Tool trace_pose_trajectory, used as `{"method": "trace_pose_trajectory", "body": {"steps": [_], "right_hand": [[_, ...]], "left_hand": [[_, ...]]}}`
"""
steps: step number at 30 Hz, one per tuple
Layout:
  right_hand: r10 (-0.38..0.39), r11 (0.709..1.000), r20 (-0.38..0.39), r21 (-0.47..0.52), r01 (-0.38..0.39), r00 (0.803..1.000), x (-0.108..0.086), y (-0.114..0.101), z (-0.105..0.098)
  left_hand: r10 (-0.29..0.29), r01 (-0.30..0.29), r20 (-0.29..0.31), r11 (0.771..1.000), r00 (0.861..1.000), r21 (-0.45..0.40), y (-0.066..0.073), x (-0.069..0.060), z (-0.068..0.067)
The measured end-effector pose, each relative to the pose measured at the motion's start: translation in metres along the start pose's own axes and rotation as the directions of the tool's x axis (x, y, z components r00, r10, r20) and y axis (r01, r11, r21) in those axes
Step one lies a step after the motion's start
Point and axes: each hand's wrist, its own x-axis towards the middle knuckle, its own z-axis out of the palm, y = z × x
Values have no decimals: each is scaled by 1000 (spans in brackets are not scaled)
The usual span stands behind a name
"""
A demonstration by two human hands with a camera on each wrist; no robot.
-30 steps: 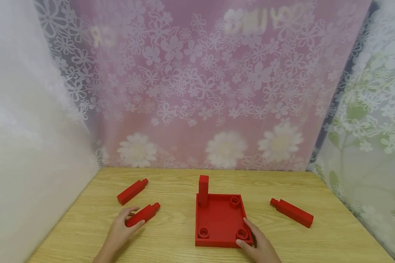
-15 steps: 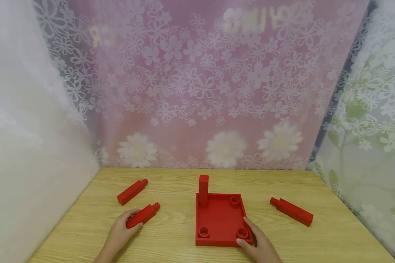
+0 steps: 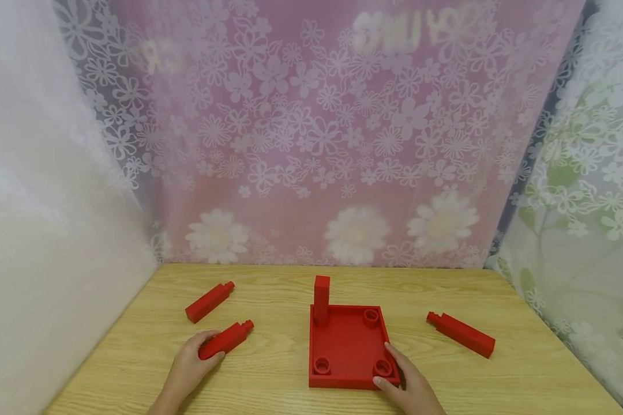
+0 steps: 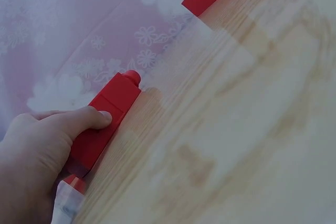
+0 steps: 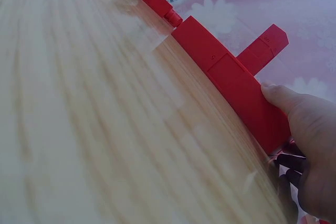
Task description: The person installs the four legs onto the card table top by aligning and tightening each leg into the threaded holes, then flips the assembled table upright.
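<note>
My left hand (image 3: 187, 366) grips a square red peg-ended leg (image 3: 227, 340) by its thick end, thumb on the near side. Its round threaded-looking tip points away to the right, and in the left wrist view the leg (image 4: 105, 119) lies low at the wood surface. The right hand (image 3: 412, 386) holds the near right corner of a shallow red square tray-like base (image 3: 348, 346). One leg (image 3: 321, 297) stands upright in the base's far left corner. Round sockets show in the other corners, including the far right socket (image 3: 371, 317). Fingers under the base's right side are partly hidden.
A loose red leg (image 3: 209, 302) lies behind the left hand. Another leg (image 3: 462, 335) lies to the right of the base, its tip toward the base. The wooden table (image 3: 275, 288) ends at a flowered curtain (image 3: 301, 144), with pale sheets at both sides.
Over the last second the left fingers and thumb have shifted slightly on the leg. The base and right hand stay practically still.
</note>
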Motion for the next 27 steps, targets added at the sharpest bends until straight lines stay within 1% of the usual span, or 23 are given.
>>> {"method": "trace_pose_trajectory", "body": {"steps": [4,7,10,12,15,18,21,23,27], "right_hand": [[8,1000,2,-4,-8,1000,0,-1,0],[12,1000,0,7,-12,1000,-1,-3,0],[9,1000,-2,12,-9,1000,-1,-4,0],[5,1000,-2,10,-5,1000,-1,-4,0],[1,1000,0,11,-1,1000,0,-3,0],[4,1000,0,23,-4,1000,0,-1,0],[4,1000,-1,13,-4,1000,0,-1,0],[4,1000,-2,4,-4,1000,1,0,1],[4,1000,-2,-10,-4,1000,1,0,0]], "left_hand": [[-3,3,-7,1000,1000,2,0,0,0],[5,-5,-20,1000,1000,6,1,0,0],[15,-15,-36,1000,999,9,3,0,0],[9,-9,-40,1000,999,7,5,0,-1],[-14,14,-25,1000,1000,-9,11,1,-2],[-46,46,5,998,999,-31,17,2,-5],[-73,75,29,996,997,-49,24,3,-6],[-81,83,39,995,996,-59,28,4,-8],[-68,72,45,995,997,-72,38,6,-8]]}}
